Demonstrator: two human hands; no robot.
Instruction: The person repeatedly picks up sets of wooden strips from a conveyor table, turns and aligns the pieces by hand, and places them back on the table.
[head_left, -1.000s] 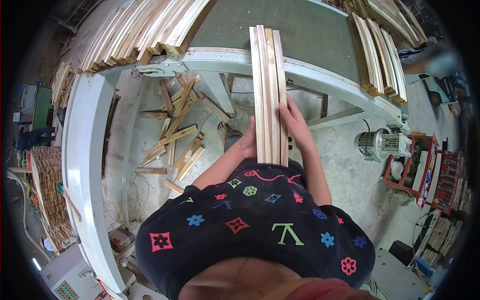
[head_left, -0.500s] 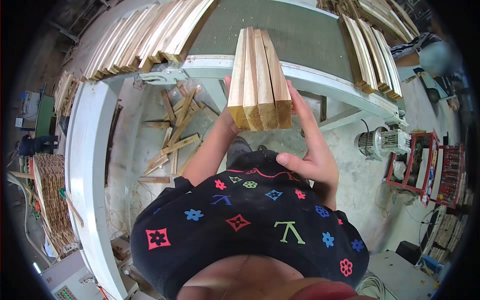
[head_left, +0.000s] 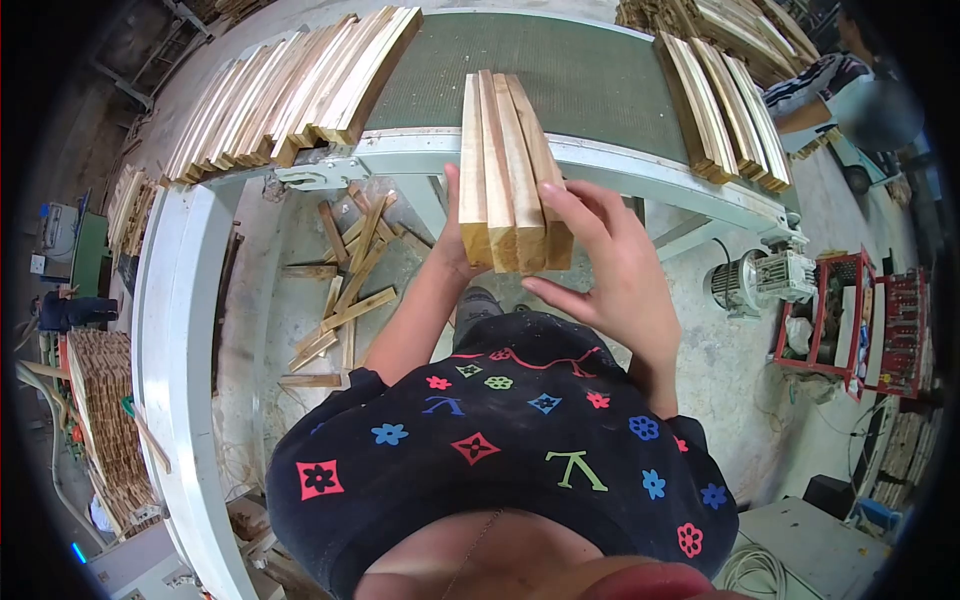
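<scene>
Several pale wooden strips [head_left: 505, 170] are held side by side in front of me, their cut ends facing my body and their far ends over the front edge of the conveyor table. My left hand [head_left: 457, 232] is wrapped around the bundle's left side, and most of its fingers are hidden beneath the wood. My right hand [head_left: 615, 255] is curled at the right side. Its forefinger lies on top of the rightmost strip [head_left: 557, 240], and its thumb is just below the cut ends.
The green conveyor belt [head_left: 545, 65] carries a row of strips [head_left: 290, 90] at left and a few strips [head_left: 720, 110] at right. Scrap pieces [head_left: 350, 270] litter the floor underneath. A motor [head_left: 740, 285] and red rack [head_left: 825, 320] stand right. Another person [head_left: 820, 85] is at upper right.
My right hand has moved from along the bundle's side up onto the rightmost strip, its thumb now near the cut ends. The bundle sits slightly lower in view.
</scene>
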